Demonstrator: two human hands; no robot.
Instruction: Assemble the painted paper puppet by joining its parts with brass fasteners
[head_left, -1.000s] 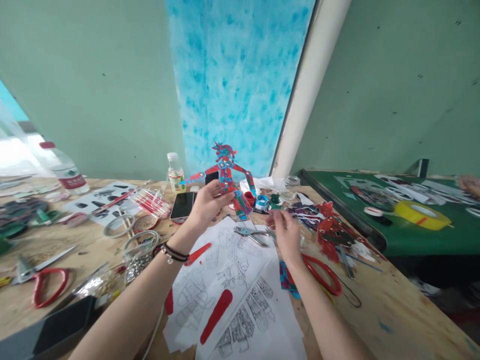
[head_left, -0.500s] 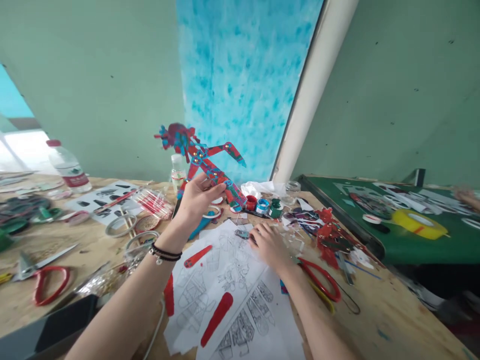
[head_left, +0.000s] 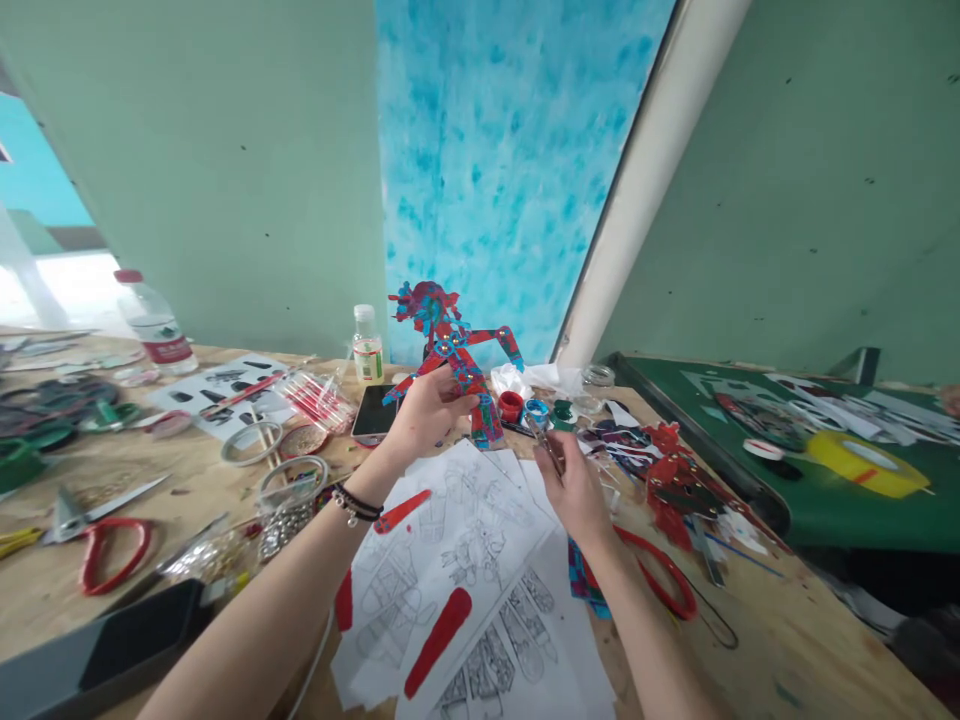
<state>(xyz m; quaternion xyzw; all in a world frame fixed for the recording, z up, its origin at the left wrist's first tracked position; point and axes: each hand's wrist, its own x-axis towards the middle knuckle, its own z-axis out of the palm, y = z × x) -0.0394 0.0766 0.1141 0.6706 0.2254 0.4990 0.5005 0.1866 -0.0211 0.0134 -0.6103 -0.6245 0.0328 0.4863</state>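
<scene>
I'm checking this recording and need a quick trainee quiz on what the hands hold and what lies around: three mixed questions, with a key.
1. Multiple choice: what does the left hand hold?
A. A clear plastic bottle with a red cap
B. A red-and-blue jointed flat figure
C. A pair of red-handled metal scissors

2. True or false: the right hand is empty.

3. Fill in: the yellow ring-shaped roll of tape lies on the ____ tabletop at the right.

Key: 1. B. 2. False; it holds a slim metal hand tool. 3. green.

text: none legible | large bottle's label [head_left: 169, 350]: too small | small bottle's label [head_left: 368, 358]: likewise
</scene>
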